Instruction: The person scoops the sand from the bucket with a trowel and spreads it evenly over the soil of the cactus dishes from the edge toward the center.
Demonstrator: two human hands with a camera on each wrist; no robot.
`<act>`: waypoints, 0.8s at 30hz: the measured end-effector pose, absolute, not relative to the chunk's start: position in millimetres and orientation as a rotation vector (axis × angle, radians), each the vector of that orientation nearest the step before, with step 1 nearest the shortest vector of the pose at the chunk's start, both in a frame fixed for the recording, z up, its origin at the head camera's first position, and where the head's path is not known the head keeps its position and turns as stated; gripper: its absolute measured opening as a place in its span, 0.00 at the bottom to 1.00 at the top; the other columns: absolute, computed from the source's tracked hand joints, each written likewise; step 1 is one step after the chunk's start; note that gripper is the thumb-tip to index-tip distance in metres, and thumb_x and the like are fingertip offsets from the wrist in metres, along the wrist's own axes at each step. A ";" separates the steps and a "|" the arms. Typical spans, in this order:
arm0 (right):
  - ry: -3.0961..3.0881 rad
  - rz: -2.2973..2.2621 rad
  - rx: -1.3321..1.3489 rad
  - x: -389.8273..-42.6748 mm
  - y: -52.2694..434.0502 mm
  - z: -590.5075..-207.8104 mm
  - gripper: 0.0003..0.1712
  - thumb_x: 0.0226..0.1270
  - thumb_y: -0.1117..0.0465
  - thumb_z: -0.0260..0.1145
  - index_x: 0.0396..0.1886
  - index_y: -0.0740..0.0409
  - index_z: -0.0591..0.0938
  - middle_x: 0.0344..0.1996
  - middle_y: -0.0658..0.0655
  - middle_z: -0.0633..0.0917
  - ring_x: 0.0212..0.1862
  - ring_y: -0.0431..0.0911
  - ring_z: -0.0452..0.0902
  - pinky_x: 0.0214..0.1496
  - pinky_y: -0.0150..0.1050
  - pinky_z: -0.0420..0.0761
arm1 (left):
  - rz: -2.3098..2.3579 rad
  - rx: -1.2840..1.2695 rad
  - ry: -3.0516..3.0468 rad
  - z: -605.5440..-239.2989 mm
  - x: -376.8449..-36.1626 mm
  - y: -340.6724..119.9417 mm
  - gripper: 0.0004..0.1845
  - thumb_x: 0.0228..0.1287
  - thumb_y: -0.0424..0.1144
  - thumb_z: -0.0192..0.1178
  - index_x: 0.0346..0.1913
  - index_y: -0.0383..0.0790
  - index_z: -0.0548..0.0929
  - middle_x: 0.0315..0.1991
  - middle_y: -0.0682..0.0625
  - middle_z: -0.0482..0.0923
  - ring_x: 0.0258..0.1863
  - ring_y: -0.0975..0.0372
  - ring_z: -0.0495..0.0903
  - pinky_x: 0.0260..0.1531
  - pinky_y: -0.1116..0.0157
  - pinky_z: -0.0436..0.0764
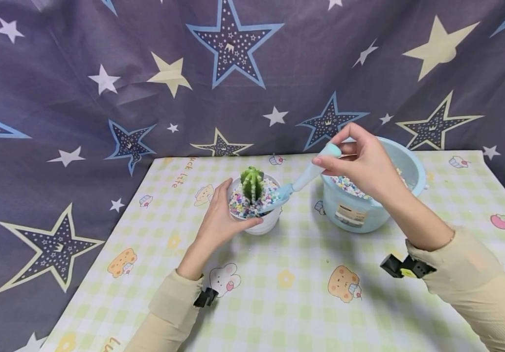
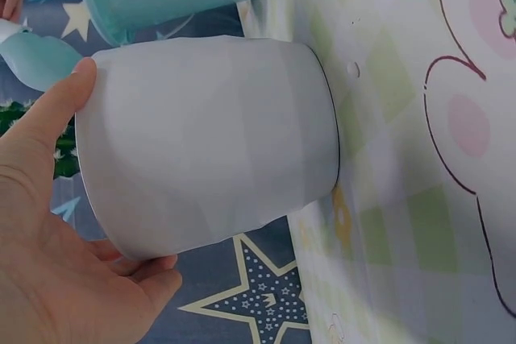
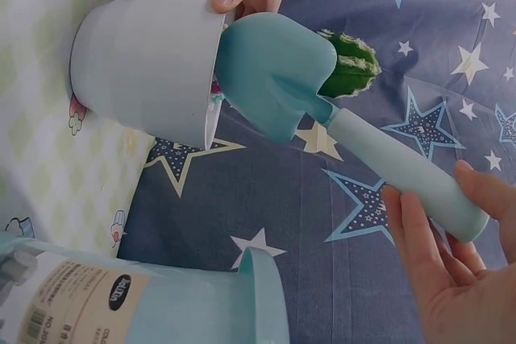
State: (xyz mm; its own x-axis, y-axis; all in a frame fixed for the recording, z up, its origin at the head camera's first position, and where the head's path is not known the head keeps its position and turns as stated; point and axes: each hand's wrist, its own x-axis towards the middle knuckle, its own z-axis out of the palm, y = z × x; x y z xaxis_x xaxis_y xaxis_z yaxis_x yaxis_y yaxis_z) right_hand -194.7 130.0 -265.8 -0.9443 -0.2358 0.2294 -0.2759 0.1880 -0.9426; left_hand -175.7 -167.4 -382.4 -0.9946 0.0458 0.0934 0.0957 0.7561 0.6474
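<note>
A white flower pot (image 1: 262, 227) stands on the table, filled with multicoloured pebbles (image 1: 239, 203) around a small green cactus (image 1: 251, 183). My left hand (image 1: 222, 217) grips the pot from its left side, thumb at the front rim and fingers behind. In my right hand (image 1: 364, 161), fingers and thumb hold the handle of a light blue trowel (image 1: 309, 175). Its blade (image 3: 274, 70) tilts down over the pot's right rim, beside the cactus. In the left wrist view the pot's smooth wall (image 2: 210, 142) hides most of the pebbles.
Right of the pot stands a light blue bucket (image 1: 360, 222) with more pebbles inside and a label on its front. The table carries a green checked cloth (image 1: 287, 313) with cartoon prints. Behind it hangs a dark curtain (image 1: 243, 112) with stars.
</note>
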 end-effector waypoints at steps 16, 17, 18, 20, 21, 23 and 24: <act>-2.359 1.860 0.544 -193.1 134.2 -264.1 0.15 0.62 0.68 0.72 0.41 0.55 0.74 0.23 0.39 0.86 0.30 0.36 0.88 0.38 0.35 0.89 | -1.065 -0.119 -2.875 -383.9 -175.7 -168.4 0.67 0.43 0.61 0.78 0.80 0.42 0.47 0.78 0.41 0.52 0.76 0.45 0.58 0.74 0.45 0.64; -2.354 1.860 0.548 -193.1 134.3 -264.1 0.15 0.62 0.69 0.71 0.41 0.54 0.74 0.23 0.39 0.86 0.30 0.36 0.88 0.38 0.34 0.89 | -1.065 -0.121 -2.874 -383.7 -175.6 -168.4 0.67 0.43 0.61 0.78 0.80 0.42 0.47 0.78 0.41 0.52 0.76 0.45 0.58 0.74 0.45 0.64; -2.349 1.864 0.551 -193.0 134.4 -264.2 0.15 0.62 0.69 0.71 0.41 0.54 0.74 0.23 0.39 0.87 0.31 0.36 0.88 0.38 0.34 0.89 | -1.065 -0.121 -2.875 -383.7 -175.5 -168.4 0.67 0.43 0.61 0.78 0.80 0.42 0.47 0.78 0.41 0.52 0.76 0.45 0.58 0.74 0.45 0.64; -2.335 1.874 0.555 -192.9 134.1 -264.3 0.15 0.62 0.69 0.71 0.41 0.54 0.74 0.24 0.39 0.87 0.31 0.35 0.88 0.38 0.33 0.89 | -1.066 -0.119 -2.875 -383.7 -175.4 -168.4 0.67 0.43 0.61 0.78 0.80 0.43 0.47 0.78 0.41 0.52 0.76 0.45 0.58 0.74 0.45 0.64; -2.328 1.879 0.556 -192.7 133.7 -264.2 0.15 0.62 0.70 0.71 0.41 0.54 0.74 0.24 0.39 0.87 0.31 0.35 0.88 0.38 0.33 0.89 | -1.066 -0.117 -2.876 -383.6 -175.5 -168.3 0.67 0.43 0.61 0.78 0.80 0.43 0.47 0.78 0.41 0.52 0.76 0.45 0.58 0.74 0.45 0.64; -2.318 1.882 0.562 -192.4 132.3 -264.1 0.15 0.62 0.70 0.71 0.41 0.54 0.74 0.24 0.39 0.87 0.31 0.35 0.88 0.38 0.33 0.89 | -1.068 -0.113 -2.878 -383.5 -175.5 -168.2 0.67 0.43 0.62 0.78 0.80 0.44 0.47 0.78 0.42 0.51 0.76 0.45 0.58 0.74 0.45 0.65; -2.312 1.883 0.564 -192.0 131.6 -263.9 0.15 0.62 0.70 0.71 0.41 0.53 0.74 0.24 0.39 0.87 0.32 0.35 0.88 0.38 0.33 0.89 | -1.070 -0.110 -2.879 -383.6 -175.6 -168.2 0.67 0.43 0.62 0.78 0.80 0.44 0.47 0.78 0.42 0.51 0.76 0.45 0.58 0.74 0.45 0.65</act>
State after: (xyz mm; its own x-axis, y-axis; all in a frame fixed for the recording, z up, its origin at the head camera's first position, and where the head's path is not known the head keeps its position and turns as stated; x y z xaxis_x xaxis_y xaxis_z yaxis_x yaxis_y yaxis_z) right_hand -192.0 131.6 -263.9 -0.9254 -0.2166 0.3110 -0.3484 0.1631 -0.9231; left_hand -175.6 -168.2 -383.6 -0.9951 0.0436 0.0888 0.0910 0.7554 0.6489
